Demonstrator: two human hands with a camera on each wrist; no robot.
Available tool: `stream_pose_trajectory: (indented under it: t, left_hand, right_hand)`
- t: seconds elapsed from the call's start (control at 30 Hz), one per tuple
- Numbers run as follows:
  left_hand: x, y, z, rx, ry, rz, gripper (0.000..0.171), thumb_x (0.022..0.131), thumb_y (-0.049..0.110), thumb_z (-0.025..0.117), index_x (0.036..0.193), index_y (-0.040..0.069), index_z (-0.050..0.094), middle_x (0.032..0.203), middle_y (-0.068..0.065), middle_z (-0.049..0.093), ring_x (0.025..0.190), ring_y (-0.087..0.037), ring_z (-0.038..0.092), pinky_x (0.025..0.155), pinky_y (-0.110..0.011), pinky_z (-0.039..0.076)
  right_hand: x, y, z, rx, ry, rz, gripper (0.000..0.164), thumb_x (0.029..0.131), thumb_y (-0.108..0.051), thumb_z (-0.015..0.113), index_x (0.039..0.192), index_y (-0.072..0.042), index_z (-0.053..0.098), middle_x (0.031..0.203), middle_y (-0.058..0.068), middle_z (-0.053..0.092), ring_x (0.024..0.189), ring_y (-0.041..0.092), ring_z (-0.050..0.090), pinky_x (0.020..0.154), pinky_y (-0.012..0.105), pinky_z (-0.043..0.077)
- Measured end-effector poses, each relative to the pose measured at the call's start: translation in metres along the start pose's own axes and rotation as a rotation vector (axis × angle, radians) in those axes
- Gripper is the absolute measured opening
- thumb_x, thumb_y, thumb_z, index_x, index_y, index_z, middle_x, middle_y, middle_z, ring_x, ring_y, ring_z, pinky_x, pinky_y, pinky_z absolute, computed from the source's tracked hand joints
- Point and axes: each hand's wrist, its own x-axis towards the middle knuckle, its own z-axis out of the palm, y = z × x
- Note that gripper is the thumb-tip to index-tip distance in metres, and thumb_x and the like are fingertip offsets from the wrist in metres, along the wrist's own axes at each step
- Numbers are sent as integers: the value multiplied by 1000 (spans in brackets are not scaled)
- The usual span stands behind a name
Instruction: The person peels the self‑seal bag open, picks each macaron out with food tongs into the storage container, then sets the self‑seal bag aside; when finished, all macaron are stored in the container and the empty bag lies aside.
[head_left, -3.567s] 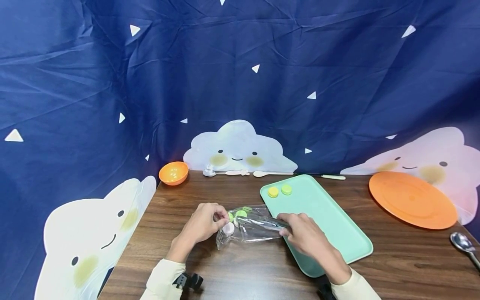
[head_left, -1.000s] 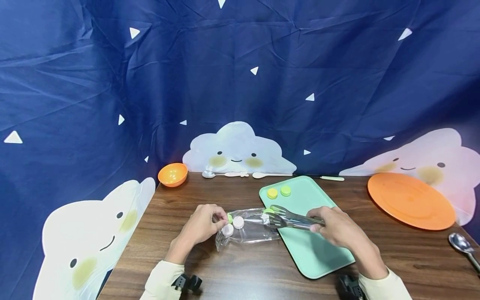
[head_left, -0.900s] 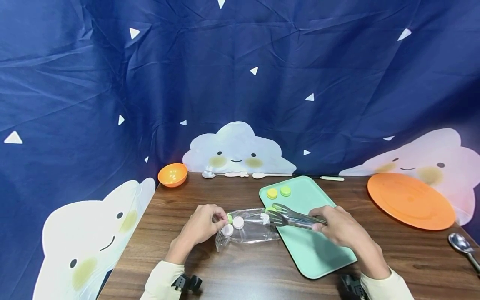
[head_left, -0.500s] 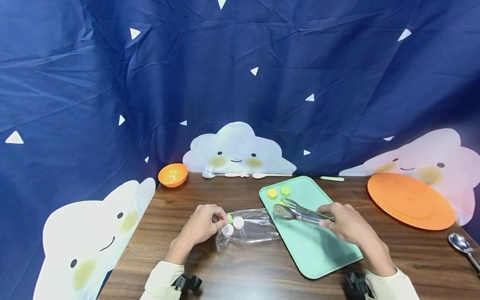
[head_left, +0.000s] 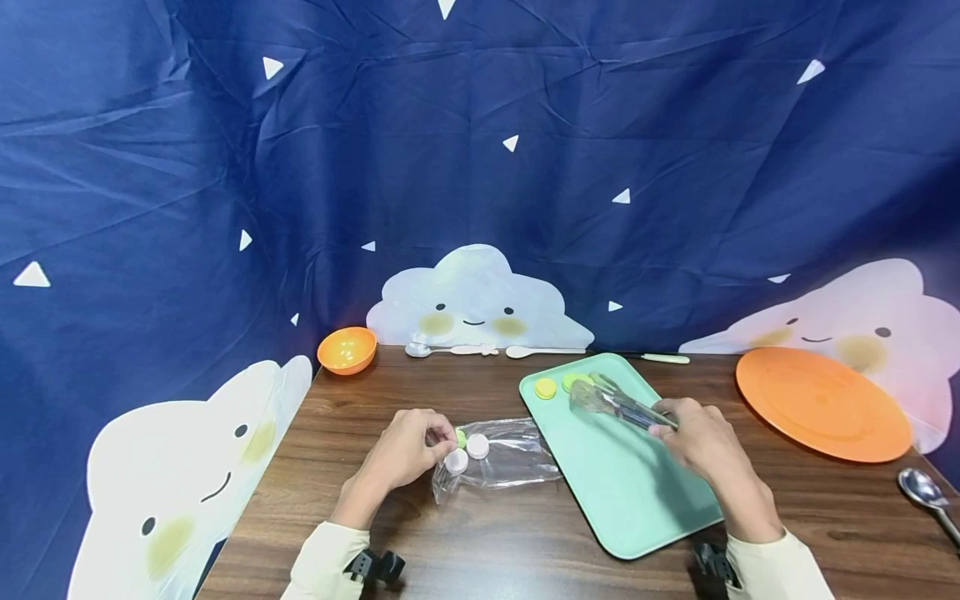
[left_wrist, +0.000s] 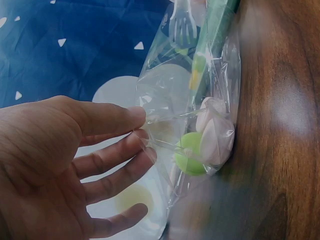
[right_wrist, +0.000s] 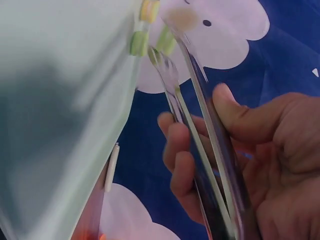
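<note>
My left hand (head_left: 408, 444) pinches the closed end of a clear plastic bag (head_left: 513, 467) lying on the table. Inside, near my fingertips, sit two pale macarons (head_left: 477, 446) and a green macaron (left_wrist: 189, 154). The bag's mouth touches the left edge of a mint-green tray (head_left: 630, 500). Above that tray my right hand (head_left: 705, 442) grips metal tongs (head_left: 633, 410), blurred at the tips. A green macaron (right_wrist: 166, 40) is held between the tong tips. On the tray's far end rest a yellow macaron (head_left: 545, 388) and another green macaron (right_wrist: 139, 43), close to the tips.
An orange bowl (head_left: 347, 350) stands at the table's far left corner. Two spoons (head_left: 547, 351) and a pale-handled utensil (head_left: 666, 358) lie along the back edge. An orange plate (head_left: 825, 404) and a large metal spoon (head_left: 924, 487) are at the right.
The tongs came out of the bag with a green macaron and moved right and away from me over the tray, beside the macarons there. My left hand stayed on the bag.
</note>
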Motion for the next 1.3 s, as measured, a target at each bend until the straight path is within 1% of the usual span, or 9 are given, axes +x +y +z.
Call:
stream_pose_trajectory:
  t: [0.23,0.4,0.63,0.8,0.9,1.03,1.13,1.23,1.3]
  left_hand:
    - [0,0,0,-1,-1,5,15,90,8,82,80,17,76,78,8,70,71,2,57,69,-20,50]
    - [0,0,0,1,1,4,15,90,8,82,80,17,76,77,8,70,71,2,57,69,-20,50]
    - [0,-3,1,-5,2,0,15,90,8,82,80,18,76,77,9,69,71,2,57,69,-20,50]
    - [1,-4,1,-6,-1,-2,16,90,9,83,80,18,76,78,9,70,71,2,57,69,-20,50]
    - [1,-4,0,-3,-1,1,15,90,8,82,80,17,76,77,9,70,71,3,57,69,-20,50]
    - [1,-2,0,-2,-1,2,15,90,8,82,80,17,76,78,8,70,72,2,57,69,-20,50]
    - [1,-1,0,-1,-1,3,15,91,8,82,80,17,76,78,8,70,72,2,57,69,-20,50]
    - [1,-1,0,1,1,4,15,90,7,82,80,16,76,77,8,70,71,2,57,69,-20,50]
    - [1,-1,0,-2,2,4,15,90,7,82,80,16,76,77,8,70,71,2,57,69,-20,50]
  right_hand:
    - [7,9,9,40,84,106,48,105,-21,66,143,8,59,136,42,62,112,66,61,83,66,52]
    - [14,16,20,50,118,135,47,105,-20,64,143,6,59,135,44,60,109,67,62,82,66,52]
    - [21,17,30,52,115,156,49,106,-21,63,146,6,56,138,45,58,114,69,59,86,70,51]
    - [22,14,32,39,133,147,49,105,-20,65,145,8,56,134,45,60,111,67,61,86,69,52]
    - [21,14,33,29,136,138,51,104,-19,66,145,9,56,134,45,60,114,68,60,89,70,51]
    - [19,12,29,36,117,140,54,105,-21,66,147,11,53,137,46,58,118,69,57,93,71,50]
    - [16,11,21,46,95,136,58,105,-23,65,149,12,50,140,46,56,120,70,55,94,71,49]
    - [10,9,8,34,93,79,56,105,-24,65,147,11,52,138,43,60,118,69,56,92,71,49]
    - [4,8,-1,15,99,7,51,103,-23,68,142,9,59,131,38,67,110,63,62,87,66,50]
